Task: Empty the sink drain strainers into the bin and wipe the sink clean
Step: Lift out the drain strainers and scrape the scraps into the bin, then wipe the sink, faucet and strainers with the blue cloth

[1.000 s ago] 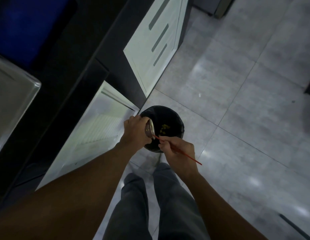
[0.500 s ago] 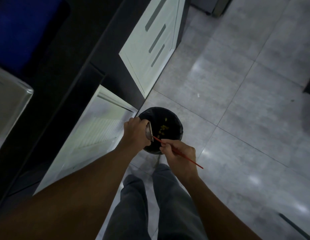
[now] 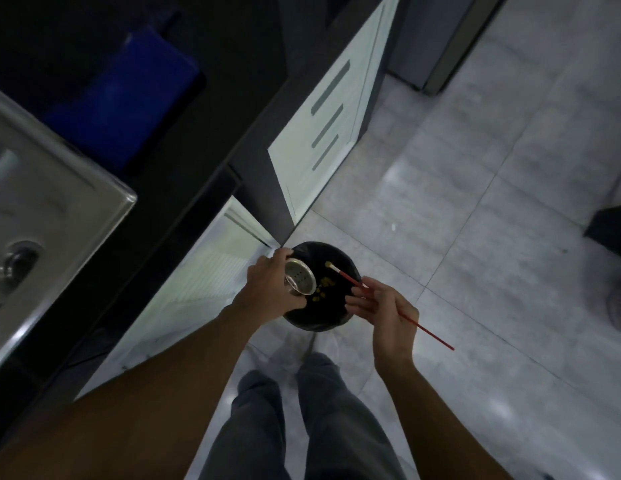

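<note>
My left hand (image 3: 267, 289) grips a round metal drain strainer (image 3: 299, 279), tilted on its side over the left rim of a small black-lined bin (image 3: 331, 252) on the floor. Yellowish food scraps (image 3: 322, 288) lie inside the bin. My right hand (image 3: 385, 308) pinches a thin red stick (image 3: 420, 327) whose pale tip hangs over the bin, apart from the strainer. The steel sink (image 3: 77, 202) with its open drain hole (image 3: 19, 259) shows at the far left.
A dark counter edge (image 3: 184, 237) runs diagonally beside the bin. Pale cabinet doors (image 3: 323, 133) stand under it. A blue crate (image 3: 129, 98) sits on the counter. My legs (image 3: 302, 427) stand on the grey tiled floor just behind the bin.
The stick's tip has pulled out of the strainer and my right hand moved right. The strainer's perforated inside now faces up. The view shifted, bringing the sink into sight.
</note>
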`<action>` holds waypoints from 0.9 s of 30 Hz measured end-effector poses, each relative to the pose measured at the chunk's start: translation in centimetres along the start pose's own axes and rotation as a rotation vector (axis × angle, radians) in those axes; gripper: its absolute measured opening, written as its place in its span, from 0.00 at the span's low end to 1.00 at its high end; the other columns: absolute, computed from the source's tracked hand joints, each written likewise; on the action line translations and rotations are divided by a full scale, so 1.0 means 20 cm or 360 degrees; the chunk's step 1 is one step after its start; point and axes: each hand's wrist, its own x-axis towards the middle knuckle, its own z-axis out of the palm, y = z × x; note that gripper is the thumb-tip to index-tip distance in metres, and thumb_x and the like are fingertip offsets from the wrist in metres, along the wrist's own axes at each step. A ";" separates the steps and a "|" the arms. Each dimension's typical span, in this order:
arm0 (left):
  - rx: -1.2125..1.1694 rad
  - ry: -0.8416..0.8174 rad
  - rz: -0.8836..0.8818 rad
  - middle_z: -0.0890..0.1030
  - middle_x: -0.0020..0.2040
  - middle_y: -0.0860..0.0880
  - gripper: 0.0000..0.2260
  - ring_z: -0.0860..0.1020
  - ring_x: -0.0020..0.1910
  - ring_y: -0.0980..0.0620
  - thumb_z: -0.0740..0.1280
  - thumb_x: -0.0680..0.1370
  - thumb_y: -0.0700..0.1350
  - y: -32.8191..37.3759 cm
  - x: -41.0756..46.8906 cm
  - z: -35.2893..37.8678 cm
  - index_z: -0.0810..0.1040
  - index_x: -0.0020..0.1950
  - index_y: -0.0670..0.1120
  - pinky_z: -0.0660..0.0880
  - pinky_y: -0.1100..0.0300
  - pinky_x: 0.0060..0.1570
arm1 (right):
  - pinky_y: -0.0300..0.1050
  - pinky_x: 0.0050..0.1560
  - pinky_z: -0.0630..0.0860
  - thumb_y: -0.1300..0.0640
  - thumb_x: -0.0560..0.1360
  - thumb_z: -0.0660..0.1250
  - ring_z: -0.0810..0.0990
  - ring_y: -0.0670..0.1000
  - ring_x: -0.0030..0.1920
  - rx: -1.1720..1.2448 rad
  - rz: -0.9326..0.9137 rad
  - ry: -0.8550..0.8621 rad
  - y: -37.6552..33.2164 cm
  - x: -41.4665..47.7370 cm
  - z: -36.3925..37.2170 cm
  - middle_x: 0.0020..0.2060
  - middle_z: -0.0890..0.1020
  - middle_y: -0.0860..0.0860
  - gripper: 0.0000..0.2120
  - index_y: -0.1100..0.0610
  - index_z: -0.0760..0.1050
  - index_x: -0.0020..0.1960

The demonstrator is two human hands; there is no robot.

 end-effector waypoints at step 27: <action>-0.0872 0.1585 -0.0061 0.69 0.64 0.58 0.38 0.71 0.58 0.67 0.76 0.64 0.51 -0.95 -1.01 -1.26 0.69 0.73 0.53 0.65 0.75 0.60 | 0.29 0.53 0.74 0.61 0.81 0.58 0.79 0.43 0.48 -0.1026 -0.1655 -0.1331 -0.56 -0.75 1.63 0.51 0.80 0.49 0.19 0.57 0.75 0.70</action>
